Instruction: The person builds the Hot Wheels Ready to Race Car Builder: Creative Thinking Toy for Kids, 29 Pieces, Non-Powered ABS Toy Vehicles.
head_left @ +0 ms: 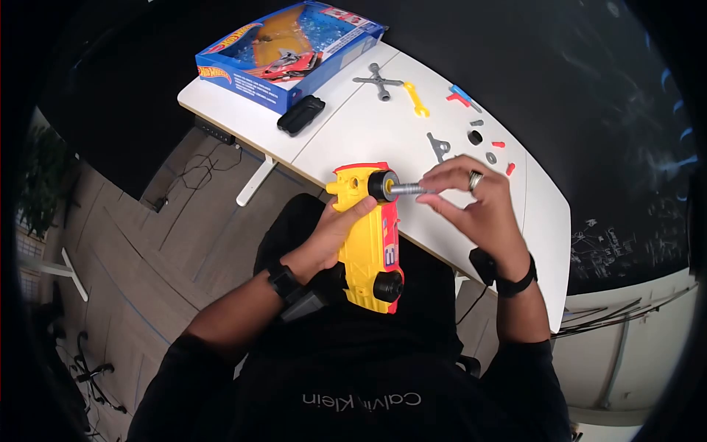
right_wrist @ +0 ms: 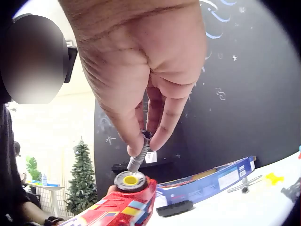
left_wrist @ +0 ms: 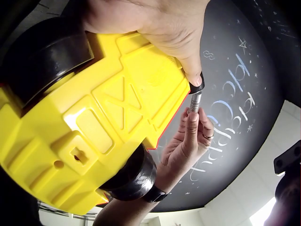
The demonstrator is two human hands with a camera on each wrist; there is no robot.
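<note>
A toy car [head_left: 359,254] with a yellow underside and red body is held over the lap, wheels facing the right side. My left hand [head_left: 324,237] grips it near one end, the thumb lying beside a black wheel [head_left: 378,186] with a yellow hub. My right hand [head_left: 477,206] pinches a grey ridged toy bolt [head_left: 407,189] between thumb and fingertips. In the right wrist view, the tip of this bolt [right_wrist: 137,162] is right at the yellow centre of the wheel [right_wrist: 123,183]. Another black wheel [head_left: 388,286] is on the same side of the car.
The white table [head_left: 346,140] bears a blue toy box [head_left: 294,81], a black case [head_left: 301,116], a grey cross-shaped wrench [head_left: 378,81] and a yellow wrench [head_left: 415,99]. Farther right lie a red-and-blue tool [head_left: 462,97], a grey flat piece [head_left: 439,146], a black ring-like part [head_left: 475,138] and several small parts.
</note>
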